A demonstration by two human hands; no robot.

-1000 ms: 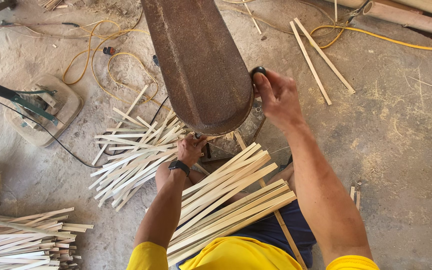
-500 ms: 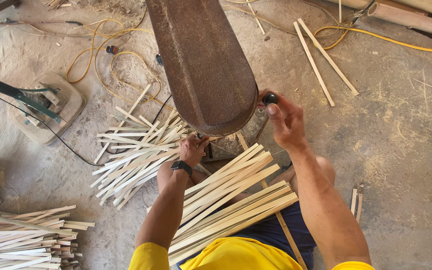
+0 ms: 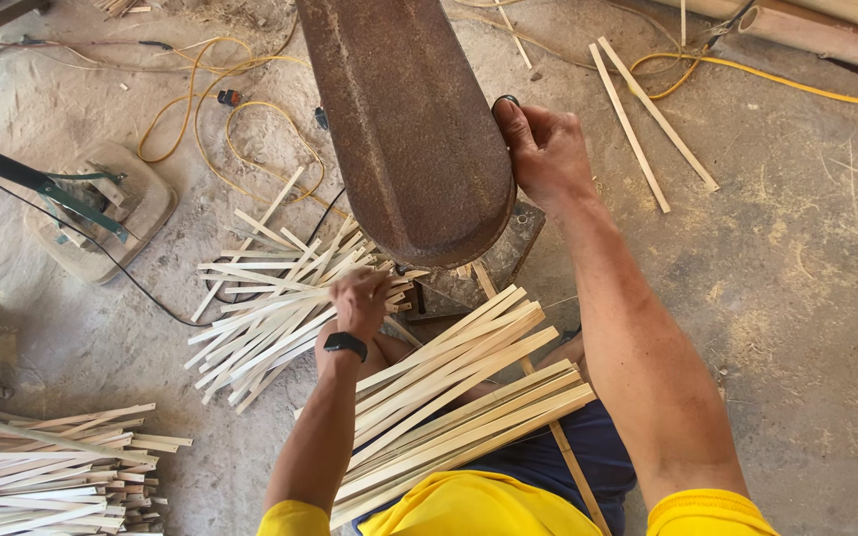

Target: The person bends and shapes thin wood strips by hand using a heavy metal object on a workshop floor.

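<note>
Rusty brown metal machine housing (image 3: pixel 404 129) fills top centre, long and rounded at its near end. Right hand (image 3: pixel 546 149) is against its right edge, fingers (image 3: pixel 513 124) curled and pressed together around a small black knob (image 3: pixel 504 100) there. Left hand (image 3: pixel 361 301) sits under the housing's near end, black wristwatch (image 3: pixel 346 345) on the wrist, fingers closed in a fist on pale bamboo strips; exactly which strip it pinches cannot be told. Bundle of long bamboo slats (image 3: pixel 459 397) lies across the person's lap, over dark blue shorts (image 3: pixel 588 452), fanning up-right just beside the left forearm. Loose heap of cut strips (image 3: pixel 270 313) lies on the concrete floor (image 3: pixel 796 298) left of the left hand, touching it. Another stack of strips (image 3: pixel 47 467) at bottom left, well apart. Two separate slats (image 3: pixel 647 124) lie on the floor upper right. Yellow cable (image 3: pixel 201 129) loops on the floor upper left, near a green-framed tool (image 3: pixel 81 194).
</note>
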